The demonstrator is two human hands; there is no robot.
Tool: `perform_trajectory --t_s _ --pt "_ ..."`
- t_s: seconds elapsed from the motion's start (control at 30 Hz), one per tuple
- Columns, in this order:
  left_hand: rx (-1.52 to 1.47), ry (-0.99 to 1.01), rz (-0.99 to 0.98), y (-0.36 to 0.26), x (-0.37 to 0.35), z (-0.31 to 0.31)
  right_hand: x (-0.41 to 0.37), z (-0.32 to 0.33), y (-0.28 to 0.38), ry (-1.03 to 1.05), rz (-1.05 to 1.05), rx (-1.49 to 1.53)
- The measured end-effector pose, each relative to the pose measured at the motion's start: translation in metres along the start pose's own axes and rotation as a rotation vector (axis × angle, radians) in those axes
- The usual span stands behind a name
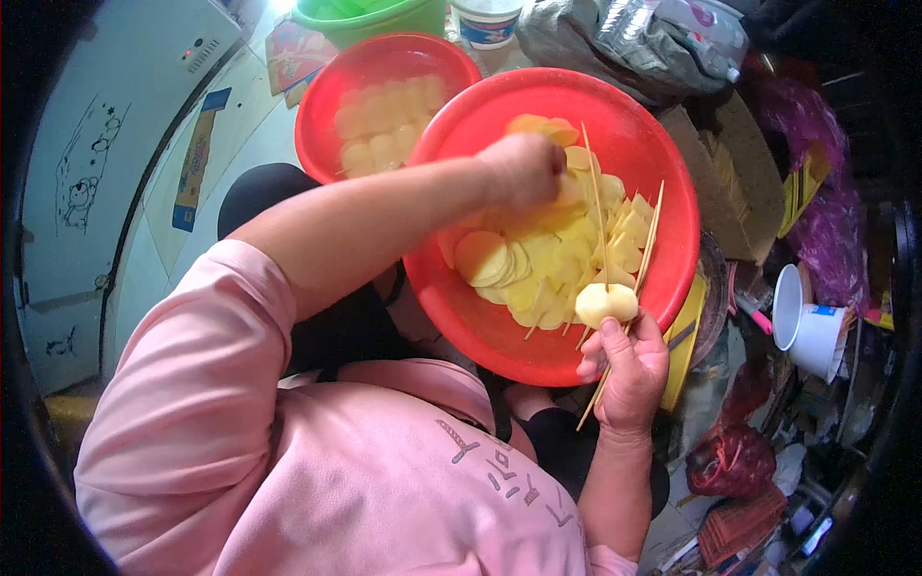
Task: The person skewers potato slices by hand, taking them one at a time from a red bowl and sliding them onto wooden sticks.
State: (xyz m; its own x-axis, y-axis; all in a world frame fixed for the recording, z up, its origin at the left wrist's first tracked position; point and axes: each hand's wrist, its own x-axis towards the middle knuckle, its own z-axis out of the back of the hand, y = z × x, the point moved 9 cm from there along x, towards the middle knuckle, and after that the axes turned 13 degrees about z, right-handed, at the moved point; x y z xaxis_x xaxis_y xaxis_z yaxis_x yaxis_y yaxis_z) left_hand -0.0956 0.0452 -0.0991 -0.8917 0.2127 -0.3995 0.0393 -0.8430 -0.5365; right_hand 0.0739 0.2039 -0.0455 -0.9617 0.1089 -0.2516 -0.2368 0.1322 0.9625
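Nearest the body, the R hand [629, 370] pinches a bundle of skewers [648, 240] w/ a potato slice [605, 303] at the thumb. The sticks' long axis runs away from it, over the big red basin [480, 336]. Further in, the L hand [523, 171] sits on the loose slices [538, 259], fingers bunched; can't tell if it grips one. Beyond: second basin [327, 106], green bucket [375, 21].

Counted two round red plastic basins: larger red basin [499, 336], smaller red basin [327, 106]. Counted one green plastic basin [384, 21], one white plastic cup [788, 302], one white tub [485, 19]. Made out at least three thin bamboo skewers [652, 235]. Could not number the pale yellow potato slices [538, 259]. Saw two hands: left hand [526, 168], right hand [629, 370].
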Motion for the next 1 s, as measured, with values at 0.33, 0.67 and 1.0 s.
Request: perform_trajectory --t_s 0.33,0.67,1.0 --pt "-1.424 0.211 0.281 0.015 -0.004 0.049 -0.001 -0.004 0.003 0.055 0.008 -0.01" --pt "-1.394 0.11 0.231 0.02 -0.002 0.061 0.0 -0.005 0.004 0.059 0.031 -0.003" --pt "-1.146 -0.039 0.0 -0.003 -0.021 0.073 0.0 -0.001 0.004 0.04 0.055 -0.005"
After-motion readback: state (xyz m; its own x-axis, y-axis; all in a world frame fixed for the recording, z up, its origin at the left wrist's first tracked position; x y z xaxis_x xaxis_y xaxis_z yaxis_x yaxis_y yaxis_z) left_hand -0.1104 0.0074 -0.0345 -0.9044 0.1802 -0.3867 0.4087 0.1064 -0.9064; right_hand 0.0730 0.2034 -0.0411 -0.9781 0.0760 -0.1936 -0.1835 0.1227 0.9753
